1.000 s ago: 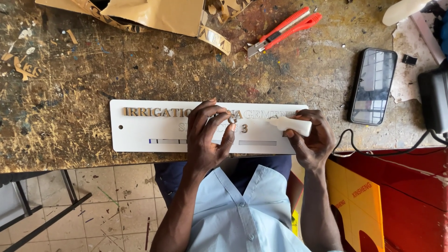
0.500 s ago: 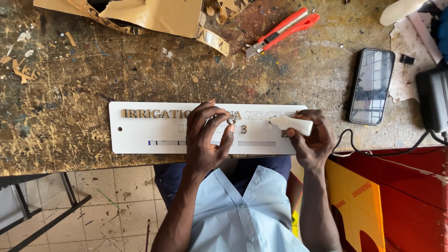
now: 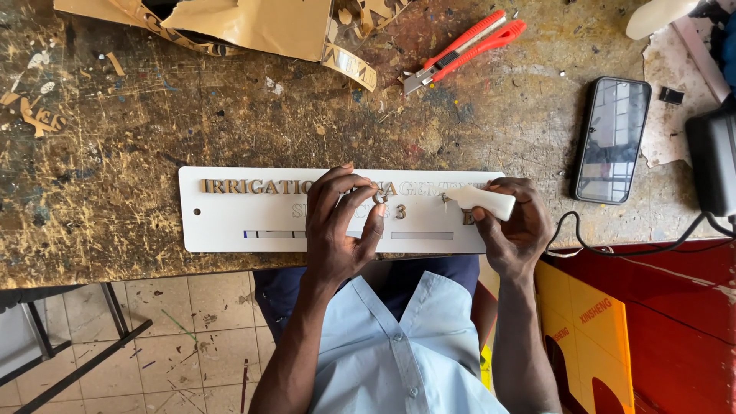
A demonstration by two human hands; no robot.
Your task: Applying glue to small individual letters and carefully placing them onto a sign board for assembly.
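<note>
There were two hands: the left hand (image 3: 337,230) and the right hand (image 3: 514,230). On the surface (image 3: 115,130) lay one white sign plate (image 3: 230,218), one red utility knife (image 3: 464,50) at upper right, one dark phone (image 3: 612,138), and one white glue tube (image 3: 483,201).

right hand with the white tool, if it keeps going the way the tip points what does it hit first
The right hand aims the white tool left along the white sign plate; it would likely meet the left hand fingertips holding a small gold letter.
</note>
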